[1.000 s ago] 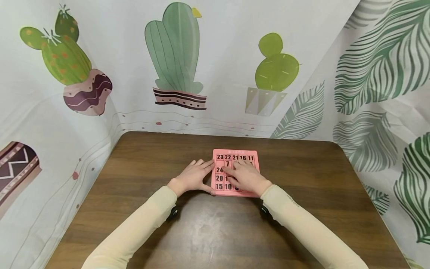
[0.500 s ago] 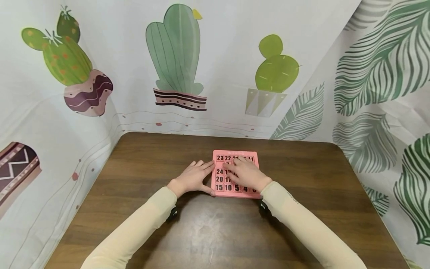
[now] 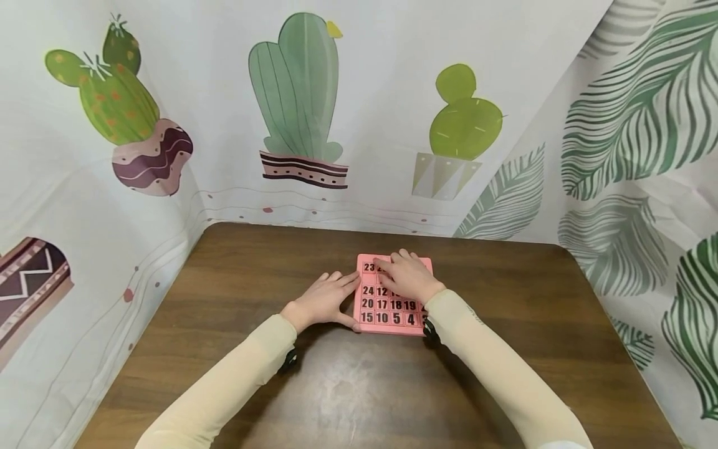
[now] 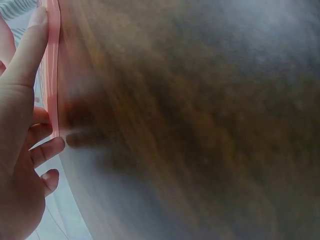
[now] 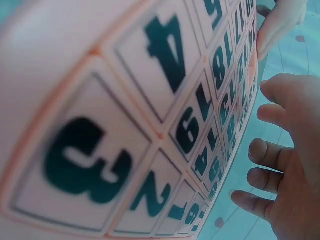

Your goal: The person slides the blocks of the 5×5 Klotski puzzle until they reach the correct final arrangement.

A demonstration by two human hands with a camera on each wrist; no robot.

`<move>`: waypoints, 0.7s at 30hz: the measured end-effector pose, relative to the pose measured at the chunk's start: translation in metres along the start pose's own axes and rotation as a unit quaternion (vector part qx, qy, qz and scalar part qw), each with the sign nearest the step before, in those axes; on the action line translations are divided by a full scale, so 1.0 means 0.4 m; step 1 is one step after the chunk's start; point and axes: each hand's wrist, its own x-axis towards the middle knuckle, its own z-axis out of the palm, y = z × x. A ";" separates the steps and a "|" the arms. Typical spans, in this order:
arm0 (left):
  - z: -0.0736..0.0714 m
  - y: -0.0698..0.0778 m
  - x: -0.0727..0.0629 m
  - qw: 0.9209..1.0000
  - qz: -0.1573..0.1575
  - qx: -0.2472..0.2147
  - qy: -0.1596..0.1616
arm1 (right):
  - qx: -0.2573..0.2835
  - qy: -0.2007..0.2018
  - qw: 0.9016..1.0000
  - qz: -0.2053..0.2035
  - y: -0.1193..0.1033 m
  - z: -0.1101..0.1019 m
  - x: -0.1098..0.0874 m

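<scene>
A pink sliding number puzzle (image 3: 382,318) lies flat on the table, its tiles printed with black numbers. Bare pink shows in one cell at the left of the second row. My left hand (image 3: 322,299) rests along the puzzle's left side, fingertips at the edge and thumb at the near corner; the left wrist view has the thumb (image 4: 30,55) against the pink side. Over the upper rows is my right hand (image 3: 412,277), hiding several tiles. In the right wrist view its fingers (image 5: 272,155) are spread and slightly bent; whether they touch a tile I cannot tell.
The brown wooden table (image 3: 269,249) carries the puzzle near its far side. Behind it hangs a white cloth (image 3: 381,125) printed with cacti and leaves. Both forearms wear cream sleeves (image 3: 224,386), with a dark wrist camera (image 3: 288,358) under the left cuff.
My right hand has moved up the puzzle toward the top row, uncovering tiles in the lower rows. The left hand has stayed at the left edge. The head view has shifted slightly.
</scene>
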 end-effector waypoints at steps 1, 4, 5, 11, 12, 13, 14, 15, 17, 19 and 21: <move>0.001 0.001 0.000 1.000 0.000 0.002 -0.001 | -0.001 -0.001 1.000 0.002 0.000 0.002 0.003; 0.002 0.003 0.000 1.000 -0.001 0.002 -0.005 | 0.000 -0.007 1.000 0.009 0.002 0.009 0.009; 0.003 0.004 0.001 1.000 -0.001 0.000 -0.007 | 0.002 -0.010 1.000 0.012 0.002 0.010 0.010; 0.005 0.005 0.000 1.000 -0.004 -0.004 -0.015 | 0.010 -0.029 0.999 0.019 0.000 0.021 0.005; 0.005 0.005 0.000 1.000 -0.003 -0.001 -0.014 | 0.010 -0.028 0.999 0.018 -0.002 0.022 0.004; 0.005 0.005 0.001 1.000 -0.003 0.002 -0.013 | 0.009 -0.029 0.999 0.018 -0.003 0.022 0.003; 0.004 0.004 0.001 1.000 -0.003 0.001 -0.012 | 0.008 -0.028 0.999 0.016 -0.004 0.021 0.002; 0.004 0.004 0.002 1.000 -0.003 0.001 -0.010 | 0.006 -0.027 1.000 0.014 -0.005 0.020 0.001; 0.003 0.002 0.003 1.000 -0.003 0.001 -0.007 | 0.003 -0.028 1.000 0.009 -0.006 0.018 0.000; 0.002 0.002 0.003 1.000 -0.005 -0.003 -0.009 | -0.001 -0.030 1.000 0.002 -0.007 0.016 -0.002; 0.001 0.001 0.003 1.000 -0.008 -0.008 -0.012 | -0.002 -0.029 1.000 -0.008 -0.008 0.014 -0.005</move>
